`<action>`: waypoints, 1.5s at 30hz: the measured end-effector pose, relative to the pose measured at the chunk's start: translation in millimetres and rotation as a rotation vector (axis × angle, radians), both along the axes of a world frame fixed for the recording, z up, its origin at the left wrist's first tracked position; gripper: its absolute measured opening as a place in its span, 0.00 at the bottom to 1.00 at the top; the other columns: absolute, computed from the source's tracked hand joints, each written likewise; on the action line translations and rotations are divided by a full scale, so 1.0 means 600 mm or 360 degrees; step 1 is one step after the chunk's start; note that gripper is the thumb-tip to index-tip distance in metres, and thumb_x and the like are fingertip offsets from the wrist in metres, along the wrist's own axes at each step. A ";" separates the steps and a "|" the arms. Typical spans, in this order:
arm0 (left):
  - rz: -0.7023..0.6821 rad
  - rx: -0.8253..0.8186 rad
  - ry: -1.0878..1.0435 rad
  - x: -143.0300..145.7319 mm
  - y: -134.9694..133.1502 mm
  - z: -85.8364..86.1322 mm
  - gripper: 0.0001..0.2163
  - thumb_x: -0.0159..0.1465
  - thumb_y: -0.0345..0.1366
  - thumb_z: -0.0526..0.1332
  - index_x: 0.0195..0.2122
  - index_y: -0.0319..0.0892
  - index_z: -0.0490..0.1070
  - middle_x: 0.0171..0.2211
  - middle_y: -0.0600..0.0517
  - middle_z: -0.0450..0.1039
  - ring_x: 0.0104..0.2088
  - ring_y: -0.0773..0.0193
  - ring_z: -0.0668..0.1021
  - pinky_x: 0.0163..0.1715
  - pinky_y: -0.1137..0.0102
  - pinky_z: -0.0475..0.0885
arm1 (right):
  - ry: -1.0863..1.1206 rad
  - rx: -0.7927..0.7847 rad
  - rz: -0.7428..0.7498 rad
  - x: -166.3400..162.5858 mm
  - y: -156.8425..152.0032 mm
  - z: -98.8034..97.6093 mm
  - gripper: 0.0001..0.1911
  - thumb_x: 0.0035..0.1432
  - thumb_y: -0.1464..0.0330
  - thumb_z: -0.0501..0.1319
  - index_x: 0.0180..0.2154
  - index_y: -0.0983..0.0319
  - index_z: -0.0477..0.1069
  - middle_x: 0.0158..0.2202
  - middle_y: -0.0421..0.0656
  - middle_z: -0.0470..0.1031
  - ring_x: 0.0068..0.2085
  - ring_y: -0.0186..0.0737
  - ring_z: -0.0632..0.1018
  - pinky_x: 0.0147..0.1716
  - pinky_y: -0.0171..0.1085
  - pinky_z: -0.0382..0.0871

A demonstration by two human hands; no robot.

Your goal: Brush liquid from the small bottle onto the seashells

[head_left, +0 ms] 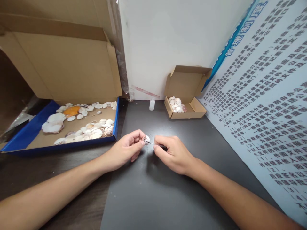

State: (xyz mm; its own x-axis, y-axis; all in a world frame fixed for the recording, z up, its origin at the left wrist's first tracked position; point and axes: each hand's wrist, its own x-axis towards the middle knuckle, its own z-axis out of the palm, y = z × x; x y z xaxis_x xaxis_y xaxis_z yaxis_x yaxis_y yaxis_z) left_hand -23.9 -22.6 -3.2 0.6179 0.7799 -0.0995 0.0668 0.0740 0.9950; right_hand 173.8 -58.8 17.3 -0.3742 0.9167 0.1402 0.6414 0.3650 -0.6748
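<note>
My left hand pinches a small white seashell with dark specks between thumb and fingers. My right hand is closed round a thin metal tool; its slim tip reaches the shell, and most of its body is hidden in my fingers, so its exact kind does not show. Both hands are held close together over the dark grey mat.
On the left, an open blue-edged cardboard box holds many white shells and an orange one. A small open carton with shells stands back right. Near the wall is a small translucent bottle. A printed sheet leans at right.
</note>
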 end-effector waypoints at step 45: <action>-0.0002 0.0023 0.0039 0.002 -0.003 0.009 0.11 0.66 0.44 0.58 0.35 0.42 0.61 0.18 0.63 0.59 0.17 0.74 0.63 0.17 0.77 0.59 | 0.0053 0.0053 -0.0241 -0.001 0.006 -0.003 0.16 0.46 0.69 0.55 0.18 0.61 0.46 0.17 0.33 0.45 0.22 0.30 0.50 0.22 0.35 0.43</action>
State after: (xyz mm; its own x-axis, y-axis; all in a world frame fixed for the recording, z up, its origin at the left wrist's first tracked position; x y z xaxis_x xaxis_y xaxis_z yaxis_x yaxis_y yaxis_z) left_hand -22.5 -24.4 1.9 0.6166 0.7805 -0.1033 0.0912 0.0595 0.9941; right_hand 173.4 -55.2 15.6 -0.2268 0.9568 0.1816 0.6680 0.2886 -0.6859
